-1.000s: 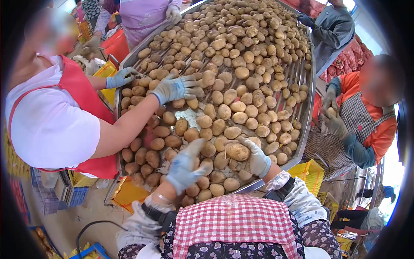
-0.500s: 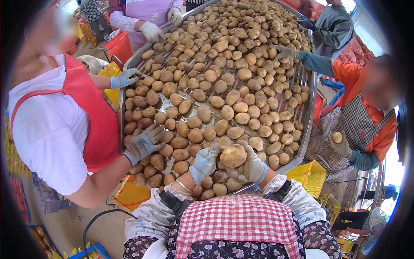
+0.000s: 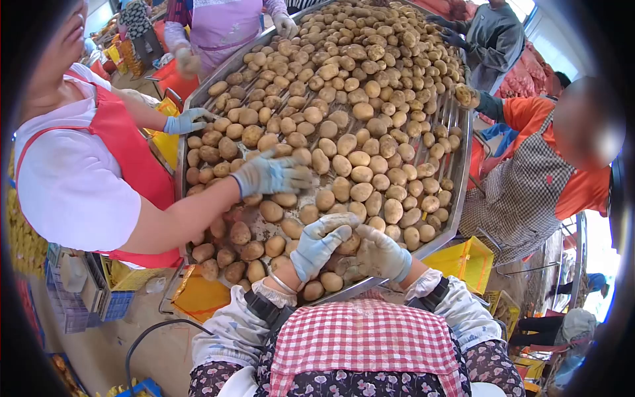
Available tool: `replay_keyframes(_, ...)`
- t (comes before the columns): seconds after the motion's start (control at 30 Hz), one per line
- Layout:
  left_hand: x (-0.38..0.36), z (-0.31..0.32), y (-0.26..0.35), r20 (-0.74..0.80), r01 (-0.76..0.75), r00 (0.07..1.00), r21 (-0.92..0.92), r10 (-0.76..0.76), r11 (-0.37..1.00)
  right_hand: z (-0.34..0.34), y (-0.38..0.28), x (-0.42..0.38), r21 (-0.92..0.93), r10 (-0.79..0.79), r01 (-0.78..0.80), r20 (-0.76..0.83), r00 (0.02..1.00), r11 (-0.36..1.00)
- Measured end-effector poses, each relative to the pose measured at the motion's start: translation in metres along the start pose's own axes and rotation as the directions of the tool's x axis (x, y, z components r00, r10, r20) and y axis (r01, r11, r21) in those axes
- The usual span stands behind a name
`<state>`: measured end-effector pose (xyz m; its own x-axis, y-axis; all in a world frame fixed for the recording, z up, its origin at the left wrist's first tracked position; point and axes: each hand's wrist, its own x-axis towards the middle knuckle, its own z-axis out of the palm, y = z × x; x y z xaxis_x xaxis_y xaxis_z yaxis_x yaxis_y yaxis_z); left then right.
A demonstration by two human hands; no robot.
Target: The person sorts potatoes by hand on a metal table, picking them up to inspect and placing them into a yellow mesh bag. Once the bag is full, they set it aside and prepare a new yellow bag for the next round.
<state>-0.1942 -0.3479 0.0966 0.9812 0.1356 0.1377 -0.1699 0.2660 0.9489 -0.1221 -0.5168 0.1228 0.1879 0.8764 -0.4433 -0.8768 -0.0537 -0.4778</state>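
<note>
My left hand, in a pale blue and grey glove, is closed with its fingers bent toward my right hand. My gloved right hand is curled opposite it, its fingertips near those of the left. Between them a potato shows in part; the hands cover the rest of it. Both hands are at the near edge of a metal sorting table spread with many potatoes. A few potatoes lie below my left wrist.
At left, a co-worker's gloved hand reaches over the potatoes near my left hand; that person's other glove rests at the table rim. More people stand along the far and right sides. Yellow crates flank the near end. A black cable curves at left.
The large potato held up between my hands is now mostly hidden by my fingers, which have drawn together. The left co-worker's hand has swept inward over the table. The right co-worker's lower hand with a potato has gone from view.
</note>
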Motion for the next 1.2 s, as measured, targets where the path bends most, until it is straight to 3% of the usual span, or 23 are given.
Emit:
replay_keyframes(0.03,-0.002,0.003,-0.001,0.004,0.003,1.000,-0.010,-0.003,1.000,-0.005,0.008,-0.002,0.035,0.000,-0.004,0.111,0.994,0.999)
replay_keyframes(0.07,-0.002,0.006,-0.001,0.039,0.117,0.993,-0.098,-0.114,0.988,-0.008,0.016,-0.007,-0.145,0.000,-0.004,-0.024,1.000,0.989)
replay_keyframes(0.1,-0.003,0.009,0.000,0.083,0.230,0.972,-0.179,-0.218,0.957,-0.010,0.019,-0.007,-0.146,0.000,-0.004,-0.029,1.000,0.989)
replay_keyframes(0.17,-0.005,0.013,-0.001,0.058,0.244,0.970,-0.219,-0.237,0.945,0.000,0.024,-0.007,-0.453,-0.244,0.180,-0.085,0.966,0.873)
replay_keyframes(0.2,-0.005,0.011,-0.003,-0.012,0.181,0.982,-0.242,-0.190,0.953,0.003,0.010,-0.021,-0.501,-0.028,-0.067,-0.180,0.983,0.863)
replay_keyframes(0.23,-0.004,0.006,-0.005,-0.085,0.115,0.986,-0.260,-0.141,0.959,0.002,0.010,-0.024,-0.503,-0.029,-0.065,-0.176,0.984,0.862)
replay_keyframes(0.27,-0.002,-0.002,-0.007,-0.164,-0.037,0.986,-0.014,0.035,0.999,0.000,0.010,-0.028,-0.351,-0.100,0.054,-0.113,0.989,0.935)
replay_keyframes(0.3,-0.006,-0.011,-0.005,-0.170,-0.041,0.985,-0.008,0.039,0.999,-0.001,0.009,-0.031,-0.178,-0.177,0.163,-0.061,0.982,0.970)
replay_keyframes(0.37,-0.017,-0.026,-0.001,-0.411,0.310,0.886,0.184,-0.214,0.933,-0.010,0.004,-0.035,-0.137,-0.204,0.195,-0.049,0.978,0.971)
replay_keyframes(0.4,-0.024,-0.027,-0.005,-0.423,0.303,0.883,0.186,-0.202,0.935,-0.023,0.002,-0.032,-0.063,-0.258,0.257,-0.015,0.966,0.964)
replay_keyframes(0.43,-0.037,-0.025,-0.011,-0.307,0.144,0.946,0.686,0.105,0.713,-0.032,-0.002,-0.031,0.018,-0.311,0.311,0.013,0.950,0.950)
replay_keyframes(0.47,-0.049,-0.022,-0.017,-0.043,-0.033,0.954,0.969,0.298,0.247,-0.036,-0.009,-0.033,0.107,-0.296,0.292,0.025,0.955,0.950)
replay_keyframes(0.5,-0.064,-0.018,-0.021,-0.046,-0.026,0.954,0.972,0.297,0.234,-0.036,-0.014,-0.036,0.115,-0.293,0.287,0.038,0.955,0.951)
replay_keyframes(0.57,-0.091,-0.012,-0.030,-0.017,0.017,0.985,1.000,-0.170,-0.006,-0.036,-0.022,-0.046,0.257,-0.291,0.262,0.081,0.953,0.930)
replay_keyframes(0.6,-0.094,-0.020,-0.038,-0.045,0.036,0.989,0.997,-0.143,-0.067,-0.044,-0.020,-0.046,0.175,-0.337,0.321,0.066,0.939,0.931)
replay_keyframes(0.7,-0.083,-0.028,-0.042,-0.162,0.162,0.986,0.987,-0.040,-0.015,-0.069,-0.021,-0.050,0.081,-0.263,0.271,-0.096,0.960,0.959)
replay_keyframes(0.77,-0.073,-0.023,-0.040,-0.253,0.251,0.967,0.958,0.001,-0.138,-0.085,-0.023,-0.056,0.171,-0.263,0.274,-0.080,0.961,0.946)
replay_keyframes(0.8,-0.072,-0.027,-0.046,-0.320,0.321,0.947,0.937,0.033,-0.138,-0.092,-0.024,-0.058,0.257,-0.282,0.292,-0.074,0.956,0.921)
replay_keyframes(0.87,-0.076,-0.023,-0.047,-0.393,0.398,0.917,0.906,0.062,-0.143,-0.106,-0.027,-0.061,0.219,-0.333,0.344,-0.084,0.939,0.913)
replay_keyframes(0.97,-0.079,0.006,-0.035,-0.483,0.489,0.865,0.872,0.134,-0.017,-0.127,-0.038,-0.066,0.081,-0.409,0.422,-0.139,0.902,0.903)
replay_keyframes(1.03,-0.074,0.042,-0.023,-0.158,0.159,0.987,0.983,-0.008,0.092,-0.136,-0.037,-0.069,-0.103,-0.460,0.449,-0.233,0.857,0.888)
replay_keyframes(1.1,-0.073,0.045,-0.049,-0.168,0.169,0.986,0.985,-0.014,0.045,-0.134,-0.035,-0.065,-0.050,-0.447,0.455,-0.308,0.840,0.889)
replay_keyframes(1.2,-0.064,0.033,-0.051,-0.214,0.214,0.977,0.977,0.000,-0.026,-0.149,-0.047,-0.062,-0.208,-0.490,0.446,-0.284,0.824,0.871)
